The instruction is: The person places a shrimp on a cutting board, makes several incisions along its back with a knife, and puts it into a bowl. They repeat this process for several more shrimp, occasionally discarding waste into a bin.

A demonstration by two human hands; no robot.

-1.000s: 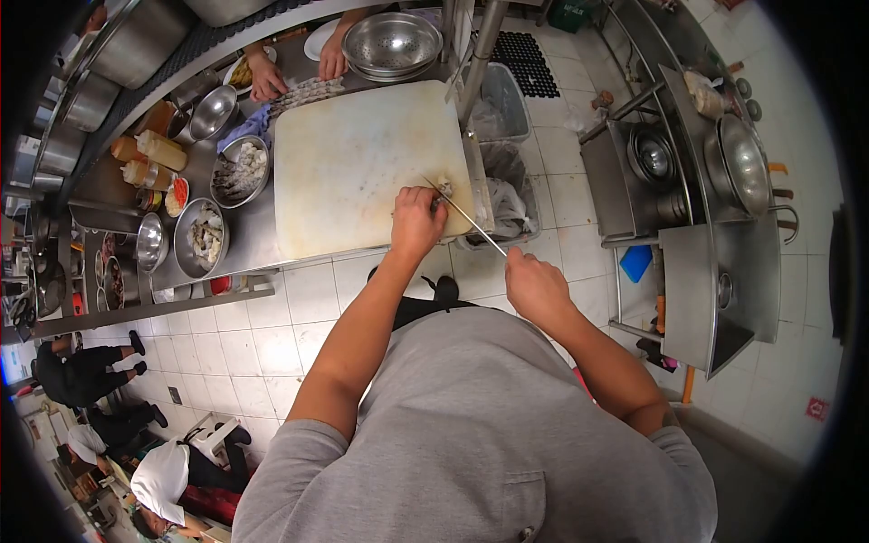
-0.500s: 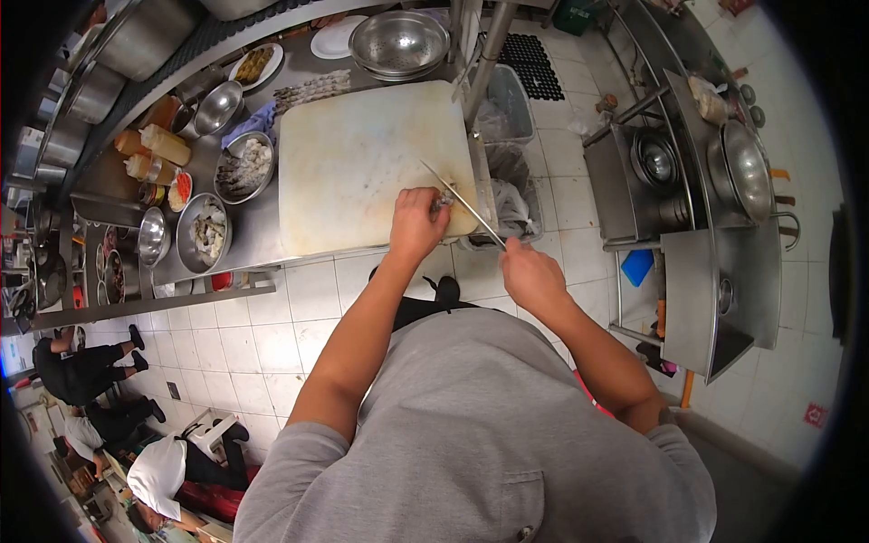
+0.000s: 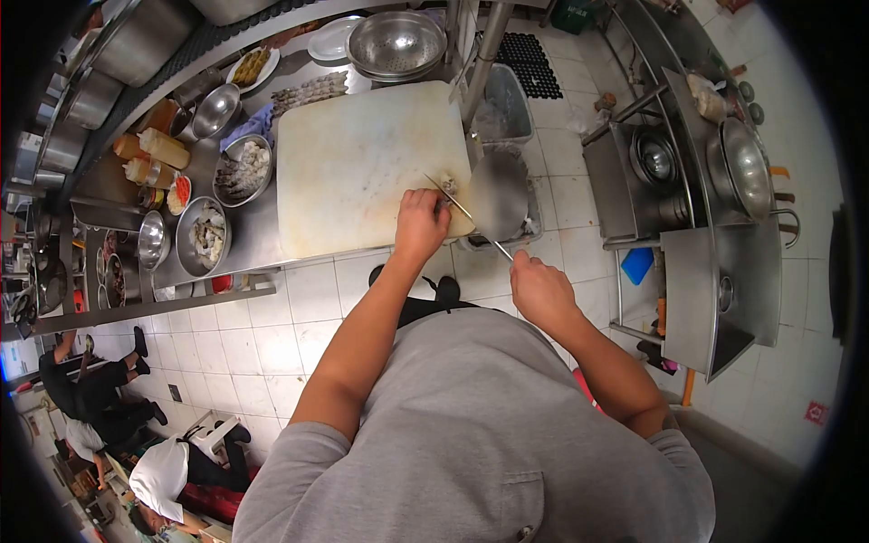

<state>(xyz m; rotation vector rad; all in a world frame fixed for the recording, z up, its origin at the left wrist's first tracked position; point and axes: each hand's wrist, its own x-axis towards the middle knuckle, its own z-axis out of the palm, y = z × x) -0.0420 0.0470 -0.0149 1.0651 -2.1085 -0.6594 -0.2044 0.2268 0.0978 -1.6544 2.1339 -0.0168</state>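
Observation:
My right hand (image 3: 543, 288) is closed round the handle of a long thin knife (image 3: 459, 207), its blade slanting up and left over the lower right corner of the white cutting board (image 3: 362, 154). Beside the blade, my left hand (image 3: 423, 222) rests on the board with its fingers curled, touching a small piece that is mostly hidden, perhaps shrimp. Small scraps (image 3: 448, 184) lie just beyond the blade. Left of the board are a metal bowl of grey shrimp (image 3: 240, 176) and another bowl with pale peeled pieces (image 3: 211, 237).
Behind the board are a row of shrimp (image 3: 312, 92), a colander (image 3: 396, 45) and a white plate (image 3: 333, 41). Sauce bottles (image 3: 163, 147) stand at left. A lined bin (image 3: 505, 104) is right of the board. Several people (image 3: 167, 471) are at lower left.
My right hand has moved right and slightly down, drawing the knife back. My left hand has shifted slightly right. A blurred grey patch now covers part of the bin area.

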